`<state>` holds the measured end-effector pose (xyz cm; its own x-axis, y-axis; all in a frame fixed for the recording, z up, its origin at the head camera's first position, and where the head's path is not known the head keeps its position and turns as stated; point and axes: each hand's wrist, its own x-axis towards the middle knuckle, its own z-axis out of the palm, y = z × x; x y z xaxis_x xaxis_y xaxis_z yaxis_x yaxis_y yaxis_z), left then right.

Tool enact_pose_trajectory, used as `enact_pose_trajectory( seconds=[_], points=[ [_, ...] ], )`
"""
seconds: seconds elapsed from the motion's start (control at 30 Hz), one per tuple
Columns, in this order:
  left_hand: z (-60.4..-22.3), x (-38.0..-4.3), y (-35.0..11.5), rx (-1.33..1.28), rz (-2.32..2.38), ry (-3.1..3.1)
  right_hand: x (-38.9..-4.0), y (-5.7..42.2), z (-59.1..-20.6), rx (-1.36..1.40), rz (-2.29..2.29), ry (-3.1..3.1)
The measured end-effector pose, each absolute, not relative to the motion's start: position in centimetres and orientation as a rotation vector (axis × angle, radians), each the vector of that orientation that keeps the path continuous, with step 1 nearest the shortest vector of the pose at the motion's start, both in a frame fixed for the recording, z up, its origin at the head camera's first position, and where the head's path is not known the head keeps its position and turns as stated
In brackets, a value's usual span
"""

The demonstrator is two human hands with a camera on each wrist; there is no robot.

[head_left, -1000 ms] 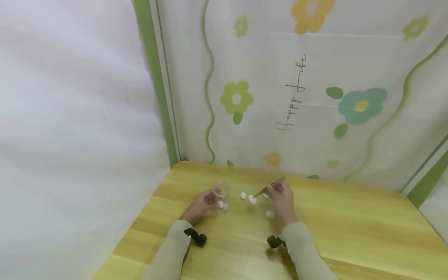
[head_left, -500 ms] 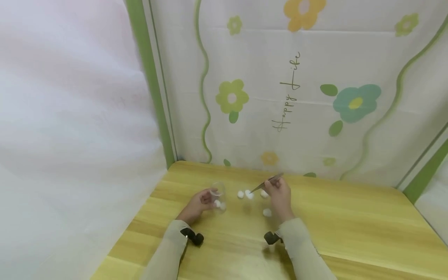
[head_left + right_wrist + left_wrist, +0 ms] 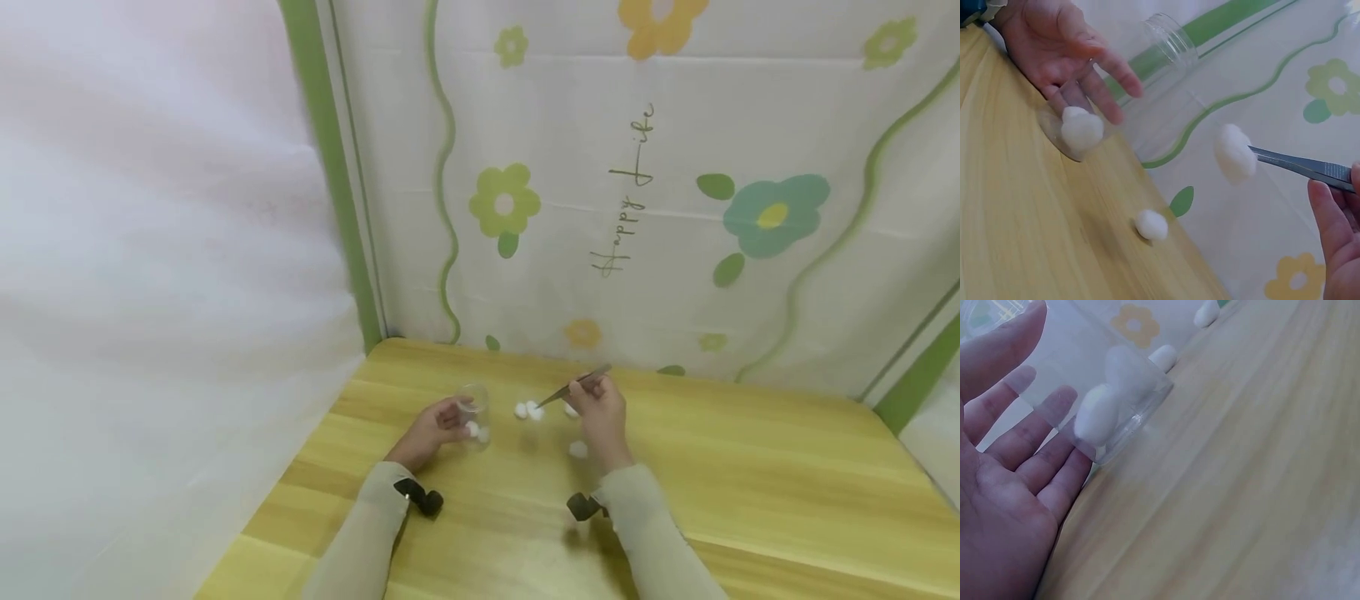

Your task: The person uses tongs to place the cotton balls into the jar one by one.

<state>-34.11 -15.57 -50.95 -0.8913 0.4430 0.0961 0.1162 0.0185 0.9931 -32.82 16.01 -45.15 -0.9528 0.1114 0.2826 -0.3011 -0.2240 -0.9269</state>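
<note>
My left hand [image 3: 431, 435] holds a clear plastic jar [image 3: 474, 400] upright on the table, thumb on one side and fingers on the other. White cotton balls [image 3: 1097, 415] lie in its bottom. To the jar's right, my right hand [image 3: 604, 421] pinches dark metal tweezers [image 3: 1300, 167]. Their tips grip a cotton ball [image 3: 1235, 153], which hangs above the table, apart from the jar. A loose cotton ball [image 3: 1151, 225] sits on the wood between jar and tweezers.
More cotton balls lie by my right hand, one nearer me [image 3: 577, 450] and another partly hidden one [image 3: 571, 410]. The wooden table [image 3: 750, 467] ends at a flowered curtain [image 3: 555, 125] behind. A white sheet [image 3: 172, 250] hangs along the left.
The right hand has lifted the tweezers and cotton ball a little and moved them slightly left. The left hand keeps the jar in the same place.
</note>
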Motion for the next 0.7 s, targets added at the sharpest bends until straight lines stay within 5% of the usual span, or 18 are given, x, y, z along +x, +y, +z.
enact_pose_trajectory(
  seconds=[0.7],
  points=[
    [-50.8, -34.1, -15.4, 0.623, 1.979, 2.026, -33.6, 15.3, -43.3, 0.253, 2.336, -1.662]
  ],
)
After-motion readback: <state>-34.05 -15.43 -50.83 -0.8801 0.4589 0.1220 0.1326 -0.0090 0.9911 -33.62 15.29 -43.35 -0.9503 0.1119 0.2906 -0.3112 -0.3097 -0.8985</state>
